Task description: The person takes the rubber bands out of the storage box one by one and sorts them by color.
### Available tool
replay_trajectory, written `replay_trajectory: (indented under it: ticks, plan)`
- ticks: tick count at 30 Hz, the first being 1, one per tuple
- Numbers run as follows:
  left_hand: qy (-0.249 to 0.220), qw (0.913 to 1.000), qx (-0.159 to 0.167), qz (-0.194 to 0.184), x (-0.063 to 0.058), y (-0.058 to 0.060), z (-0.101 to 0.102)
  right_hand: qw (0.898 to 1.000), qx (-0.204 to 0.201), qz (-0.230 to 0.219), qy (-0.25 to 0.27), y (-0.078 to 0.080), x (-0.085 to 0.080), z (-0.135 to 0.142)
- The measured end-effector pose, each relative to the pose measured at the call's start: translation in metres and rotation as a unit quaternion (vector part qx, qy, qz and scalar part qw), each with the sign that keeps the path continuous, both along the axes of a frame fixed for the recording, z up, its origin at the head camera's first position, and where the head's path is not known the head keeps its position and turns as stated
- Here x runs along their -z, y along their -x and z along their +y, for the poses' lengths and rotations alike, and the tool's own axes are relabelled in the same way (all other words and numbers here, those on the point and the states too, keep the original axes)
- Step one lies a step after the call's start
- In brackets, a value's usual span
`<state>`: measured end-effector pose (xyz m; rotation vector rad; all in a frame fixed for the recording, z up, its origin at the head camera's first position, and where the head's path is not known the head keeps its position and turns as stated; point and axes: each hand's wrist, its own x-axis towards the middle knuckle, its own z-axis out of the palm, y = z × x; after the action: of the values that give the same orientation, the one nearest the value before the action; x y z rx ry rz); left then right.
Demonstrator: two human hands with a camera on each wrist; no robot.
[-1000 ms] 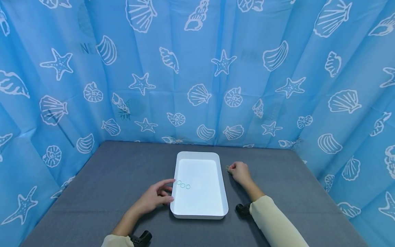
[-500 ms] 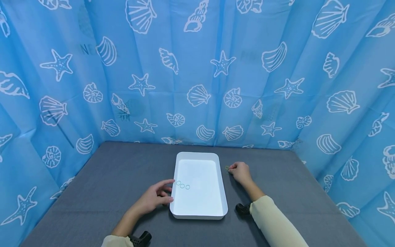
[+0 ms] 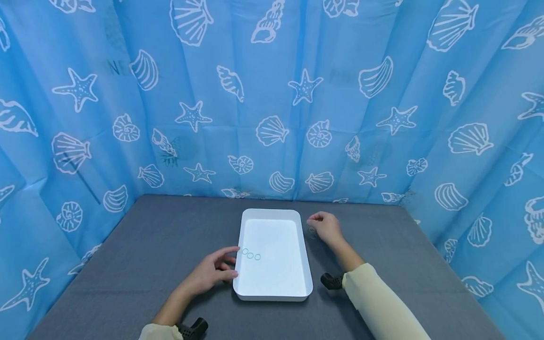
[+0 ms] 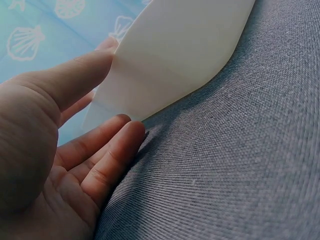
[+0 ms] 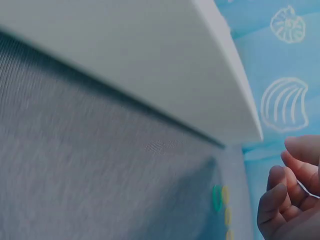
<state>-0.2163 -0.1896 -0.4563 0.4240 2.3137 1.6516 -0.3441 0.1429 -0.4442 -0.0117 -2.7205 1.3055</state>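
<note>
A white tray (image 3: 274, 257) lies on the cloth, with three thin green rings (image 3: 250, 255) on its floor near the left wall. My left hand (image 3: 208, 271) touches that wall, index finger and thumb spread along the rim; in the left wrist view the tray wall (image 4: 170, 55) meets the fingertips. Beyond the tray's right side, my right hand (image 3: 327, 228) is raised slightly, thumb and fingers drawn together. Whether something thin is between them cannot be made out. Below them lies a small yellow ring (image 3: 312, 230). The right wrist view shows a green ring (image 5: 217, 198) beside several yellow rings (image 5: 228, 216).
Grey cloth (image 3: 178, 226) covers the table. A blue curtain (image 3: 272, 94) with white shells and starfish hangs around the back and sides. Black wrist cameras (image 3: 331, 281) sit under both forearms. The tray's raised walls stand between the two hands.
My right hand has lifted from beside the yellow ring and moved slightly up and left toward the tray. My left hand and the green rings inside the tray keep their places.
</note>
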Motion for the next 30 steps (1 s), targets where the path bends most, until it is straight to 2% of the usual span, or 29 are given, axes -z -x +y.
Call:
replay_trajectory:
  ticks: [4, 11, 17, 24, 30]
  plan:
    - [-0.003, 1.0, -0.001, -0.001, 0.0, 0.0, 0.001, 0.999, -0.003, -0.024, 0.028, 0.0, -0.007, -0.009]
    - [-0.006, 0.9999, -0.004, 0.009, 0.025, 0.013, -0.003, 0.995, -0.014, -0.05, 0.081, -0.002, -0.016, -0.027]
    - [-0.007, 0.9999, -0.005, 0.013, 0.026, 0.013, -0.005, 0.991, -0.063, -0.071, 0.097, -0.001, -0.015, -0.049]
    - [-0.007, 0.9999, -0.004, 0.013, 0.027, 0.013, -0.005, 0.983, -0.139, -0.102, 0.068, -0.005, -0.012, -0.073]
    - [-0.012, 0.9999, 0.001, 0.012, 0.028, 0.014, -0.006, 0.968, -0.213, -0.13, 0.012, -0.013, -0.008, -0.09]
